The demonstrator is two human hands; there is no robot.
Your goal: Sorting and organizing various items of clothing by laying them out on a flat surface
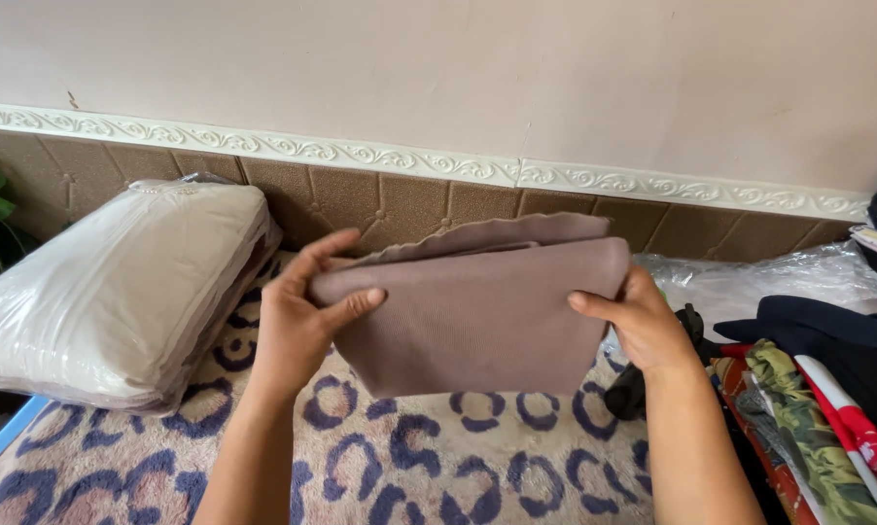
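Both forearms rise, left hand point(298, 321) and right hand point(643, 326) gripping folded cloth point(477, 316).

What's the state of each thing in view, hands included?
Mauve cloth: folded, held up off the bed.
Left hand: gripping the cloth's left edge.
Right hand: gripping its right edge.
Plastic-wrapped bundle: sealed, lying on the patterned blanket.
Clothes pile: loose, heaped at right.

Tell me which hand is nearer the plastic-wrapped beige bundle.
Left. The left hand grips the folded mauve cloth just right of the plastic-wrapped beige bundle; the right hand holds the cloth's far edge.
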